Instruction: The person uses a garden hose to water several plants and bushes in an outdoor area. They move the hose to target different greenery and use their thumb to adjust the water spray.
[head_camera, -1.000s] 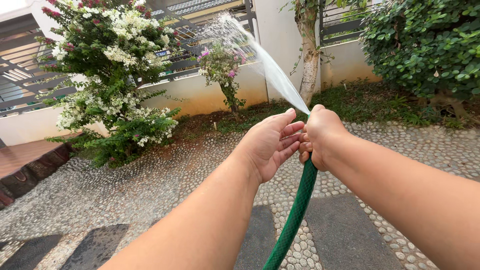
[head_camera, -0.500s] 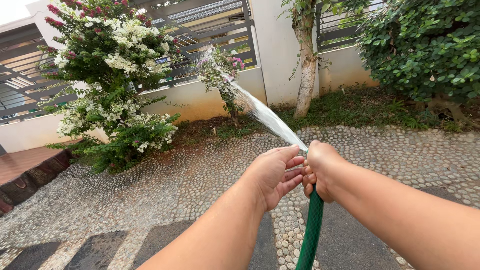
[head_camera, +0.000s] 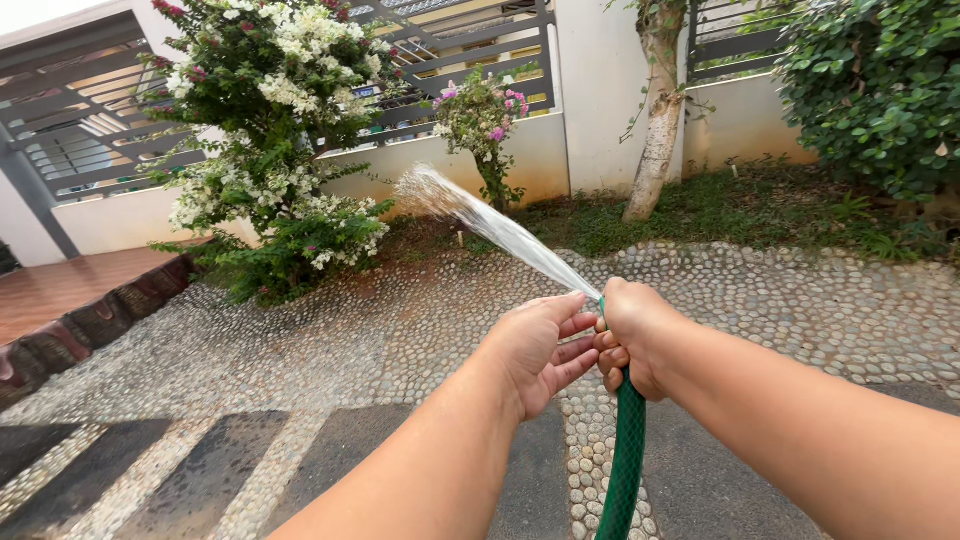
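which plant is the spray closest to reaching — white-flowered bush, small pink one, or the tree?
The small pink-flowered shrub by the wall: the water jet from the hose ends just below and left of it. The white bush stands further left, the tree trunk off right.

We note an outdoor yard in soft daylight. The ground is a pebble-set paving crossed by dark flat stone slabs. A low cream boundary wall, stained near its base, carries grey slatted railings. Before it stand a white-flowered shrub, a smaller pink-flowered bush, a pale tree trunk and a dense green hedge. A grass strip edges the wall. Reddish tiling lies at left.
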